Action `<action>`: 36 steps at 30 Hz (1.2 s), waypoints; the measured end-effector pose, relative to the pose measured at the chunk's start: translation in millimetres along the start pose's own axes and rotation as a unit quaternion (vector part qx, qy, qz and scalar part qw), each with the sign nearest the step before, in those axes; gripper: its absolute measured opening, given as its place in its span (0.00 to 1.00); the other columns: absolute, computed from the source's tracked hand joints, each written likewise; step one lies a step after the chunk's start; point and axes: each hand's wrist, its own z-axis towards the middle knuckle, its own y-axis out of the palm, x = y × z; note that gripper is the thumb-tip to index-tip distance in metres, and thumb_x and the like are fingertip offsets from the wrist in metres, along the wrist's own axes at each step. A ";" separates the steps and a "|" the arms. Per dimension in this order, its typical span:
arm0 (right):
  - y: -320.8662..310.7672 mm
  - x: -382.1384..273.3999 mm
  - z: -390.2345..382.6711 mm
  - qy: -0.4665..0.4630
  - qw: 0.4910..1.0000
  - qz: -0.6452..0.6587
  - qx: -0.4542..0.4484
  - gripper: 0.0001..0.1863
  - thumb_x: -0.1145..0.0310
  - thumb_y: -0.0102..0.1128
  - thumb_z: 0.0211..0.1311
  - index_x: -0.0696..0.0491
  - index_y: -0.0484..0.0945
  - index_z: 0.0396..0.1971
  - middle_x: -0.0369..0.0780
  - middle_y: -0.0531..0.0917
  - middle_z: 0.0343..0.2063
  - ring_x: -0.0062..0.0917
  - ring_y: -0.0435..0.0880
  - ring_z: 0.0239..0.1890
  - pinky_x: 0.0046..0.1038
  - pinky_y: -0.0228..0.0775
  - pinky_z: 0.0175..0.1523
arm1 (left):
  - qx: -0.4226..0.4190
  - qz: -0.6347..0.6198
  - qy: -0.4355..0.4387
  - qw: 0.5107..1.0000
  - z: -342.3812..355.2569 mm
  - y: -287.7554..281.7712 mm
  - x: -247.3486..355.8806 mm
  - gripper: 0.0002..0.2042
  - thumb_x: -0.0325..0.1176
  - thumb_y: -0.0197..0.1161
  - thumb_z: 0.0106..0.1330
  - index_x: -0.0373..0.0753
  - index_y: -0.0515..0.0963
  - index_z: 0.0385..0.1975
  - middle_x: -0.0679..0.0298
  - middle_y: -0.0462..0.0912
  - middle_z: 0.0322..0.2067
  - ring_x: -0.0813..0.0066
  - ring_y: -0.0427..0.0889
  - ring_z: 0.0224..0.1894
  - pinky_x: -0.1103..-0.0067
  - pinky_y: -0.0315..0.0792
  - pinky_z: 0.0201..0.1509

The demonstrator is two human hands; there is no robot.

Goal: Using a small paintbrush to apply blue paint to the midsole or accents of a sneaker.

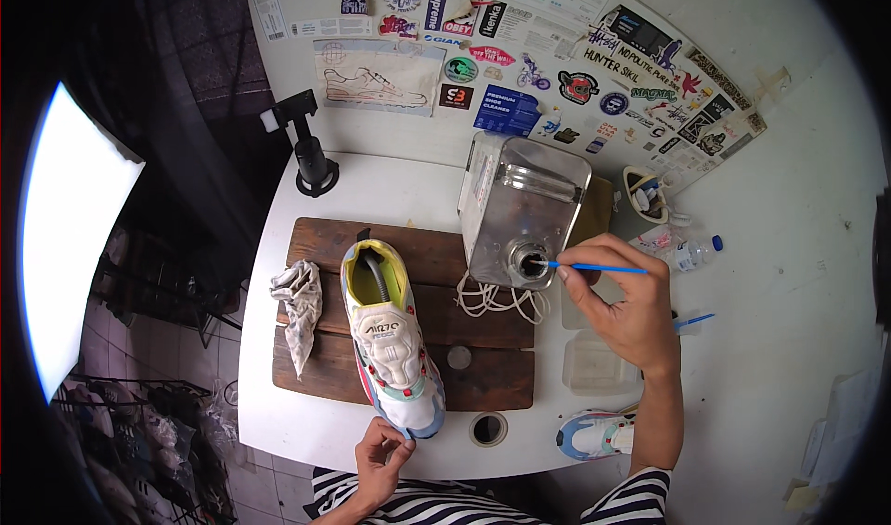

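Observation:
A white, blue and pink sneaker (401, 376) lies on a dark wooden board (492, 367), toe toward me, its lace holes without laces. My left hand (379, 460) pinches the blue edge at its toe. My right hand (624, 293) is closed round a thin blue brush (603, 268). The brush tip sits inside the round mouth of a metal can (492, 219). How deep the tip reaches inside is hidden. White shoelaces (506, 304) lie in a loose heap on the board below the can. A crumpled whitish cloth (299, 311) rests left of the sneaker.
A second sneaker (589, 435) lies near the front edge, under my right forearm. Beside it are a clear plastic tub (594, 365) and a round hole (488, 429) in the table. A black stand (314, 163), a small bottle (696, 252) and a holder (642, 191) stand farther back.

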 end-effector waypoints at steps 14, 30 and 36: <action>24.8 -6.5 -32.2 -0.091 0.990 -0.101 0.045 0.12 0.82 0.70 0.56 0.59 0.83 0.41 0.42 0.84 0.35 0.33 0.85 0.30 0.31 0.78 0.34 | -0.001 -0.002 0.007 1.000 -0.5 0.2 1.6 0.05 0.19 0.67 0.67 0.34 0.77 0.35 0.66 0.71 0.41 0.79 0.76 0.41 0.80 0.74 0.46; 32.7 -18.2 -37.1 -0.109 0.981 -0.140 0.075 0.10 0.84 0.71 0.53 0.60 0.84 0.36 0.42 0.85 0.32 0.30 0.86 0.28 0.27 0.77 0.32 | 0.000 -0.001 0.013 1.000 0.7 0.0 -0.1 0.05 0.18 0.66 0.66 0.34 0.76 0.35 0.66 0.71 0.41 0.79 0.76 0.41 0.80 0.73 0.46; 22.3 -20.2 -38.9 -0.100 0.981 -0.127 0.109 0.11 0.85 0.68 0.52 0.60 0.83 0.37 0.42 0.84 0.33 0.31 0.85 0.29 0.29 0.77 0.33 | 0.000 -0.002 0.014 1.000 -0.4 0.1 -0.2 0.05 0.18 0.66 0.67 0.34 0.76 0.35 0.67 0.71 0.41 0.79 0.76 0.41 0.80 0.73 0.47</action>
